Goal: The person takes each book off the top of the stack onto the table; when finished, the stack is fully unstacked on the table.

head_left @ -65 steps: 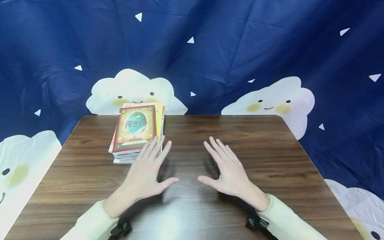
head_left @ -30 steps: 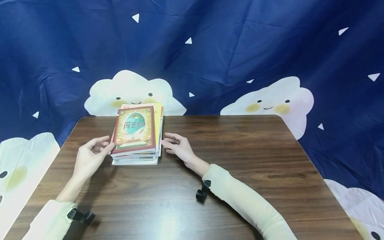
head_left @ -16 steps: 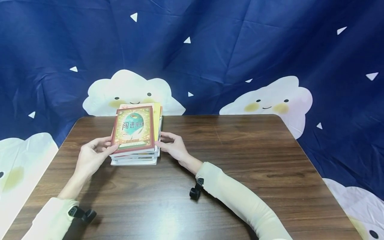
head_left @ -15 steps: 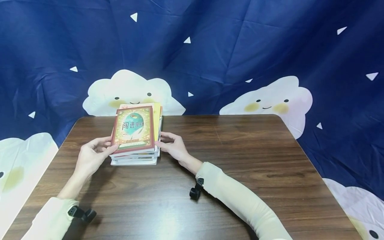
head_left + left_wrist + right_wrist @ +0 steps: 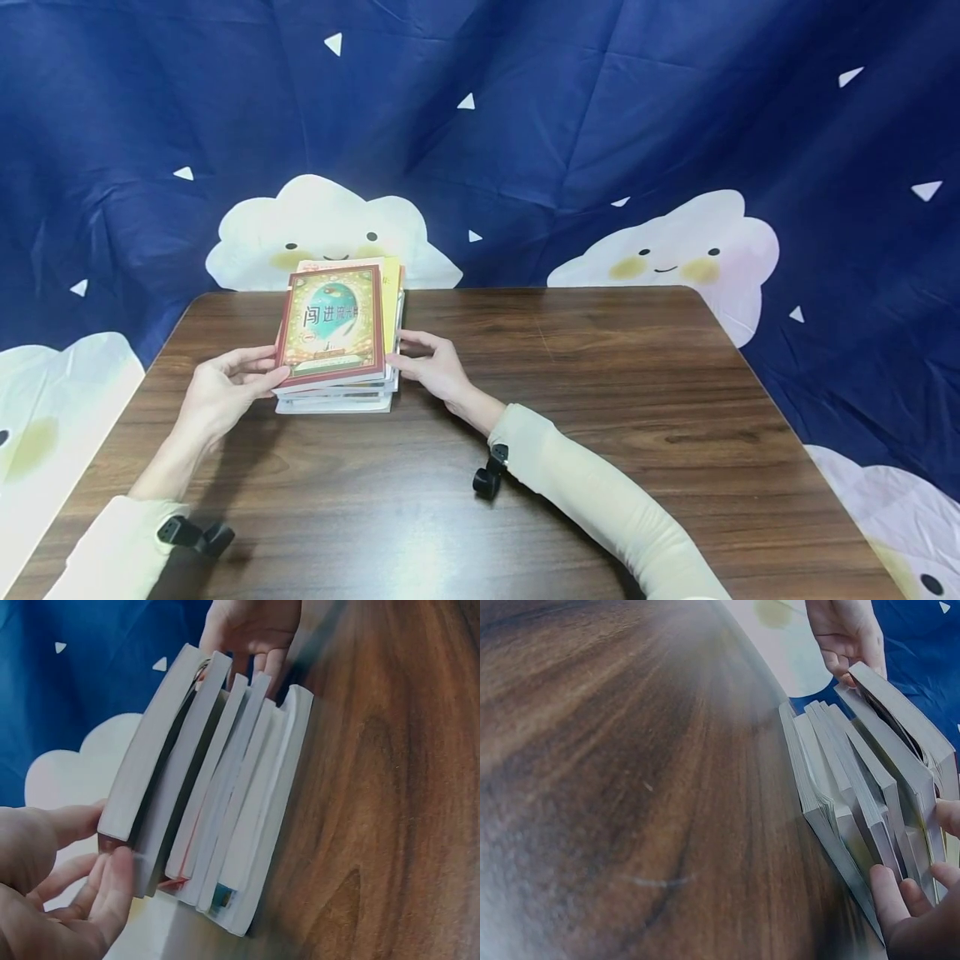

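Note:
A stack of several books (image 5: 333, 405) lies at the back left of the table. The top book (image 5: 335, 321) has a red-bordered gold cover with a teal oval. My left hand (image 5: 217, 396) pinches its near left corner, thumb on the cover and fingers beneath. In the left wrist view, a dark gap shows between the top book (image 5: 154, 750) and the one below. My right hand (image 5: 442, 372) touches the stack's right side, its thumb at the top book's right edge. In the right wrist view, its fingers (image 5: 887, 896) rest against the edges of the lower books.
A yellow book (image 5: 391, 300) and a pinkish one (image 5: 322, 266) stick out under the top book. The wood-grain table (image 5: 600, 400) extends to the right. A blue curtain with white clouds (image 5: 675, 242) hangs behind the table's back edge (image 5: 487, 289).
Both hands have moved from above the middle of the table to either side of the stack. The left hand has taken hold of the top book's corner; the right has come against the stack's side.

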### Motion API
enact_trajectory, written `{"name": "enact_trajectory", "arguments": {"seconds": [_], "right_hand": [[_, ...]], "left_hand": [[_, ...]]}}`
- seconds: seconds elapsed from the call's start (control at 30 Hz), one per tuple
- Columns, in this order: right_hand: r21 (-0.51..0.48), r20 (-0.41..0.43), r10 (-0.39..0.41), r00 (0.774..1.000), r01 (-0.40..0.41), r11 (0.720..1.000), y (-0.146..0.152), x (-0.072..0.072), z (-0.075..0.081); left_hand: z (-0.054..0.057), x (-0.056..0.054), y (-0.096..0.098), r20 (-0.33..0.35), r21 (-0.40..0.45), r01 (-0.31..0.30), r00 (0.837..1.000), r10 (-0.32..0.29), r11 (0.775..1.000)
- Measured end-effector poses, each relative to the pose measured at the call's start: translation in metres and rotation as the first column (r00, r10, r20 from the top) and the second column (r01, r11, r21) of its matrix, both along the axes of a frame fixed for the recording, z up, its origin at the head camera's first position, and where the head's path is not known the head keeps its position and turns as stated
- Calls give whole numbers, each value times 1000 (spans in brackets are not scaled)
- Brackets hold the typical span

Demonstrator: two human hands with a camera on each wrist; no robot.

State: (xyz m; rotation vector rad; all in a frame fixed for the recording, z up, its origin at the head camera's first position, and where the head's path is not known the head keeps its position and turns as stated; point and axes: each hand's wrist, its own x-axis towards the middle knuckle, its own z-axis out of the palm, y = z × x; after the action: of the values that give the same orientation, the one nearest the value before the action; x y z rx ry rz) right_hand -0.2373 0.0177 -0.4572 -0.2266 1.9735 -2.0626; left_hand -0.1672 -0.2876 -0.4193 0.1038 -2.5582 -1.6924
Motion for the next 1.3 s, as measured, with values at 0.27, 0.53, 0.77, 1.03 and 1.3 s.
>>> {"name": "enact_trajectory", "arguments": {"seconds": [0.27,0.53,0.77,1.03,1.3], "right_hand": [[-3,2,-8,1000,8,1000,1,-2,0],[10,7,0,1000,0,1000,1,-4,-3],[3,6,-9,1000,9,1000,3,-4,-2],[-3,12,-12,1000,12,1000,3,-5,-2],[4,29,-23,999,23,1000,4,-5,-2]], "left_hand": [[3,-5,0,61,321,25,997,-47,947],[5,3,-16,135,328,42,987,-91,944],[0,16,-35,196,382,88,965,-173,920],[-17,27,-52,118,617,136,958,-262,775],[-13,34,-85,-141,791,292,942,-304,537]]}}
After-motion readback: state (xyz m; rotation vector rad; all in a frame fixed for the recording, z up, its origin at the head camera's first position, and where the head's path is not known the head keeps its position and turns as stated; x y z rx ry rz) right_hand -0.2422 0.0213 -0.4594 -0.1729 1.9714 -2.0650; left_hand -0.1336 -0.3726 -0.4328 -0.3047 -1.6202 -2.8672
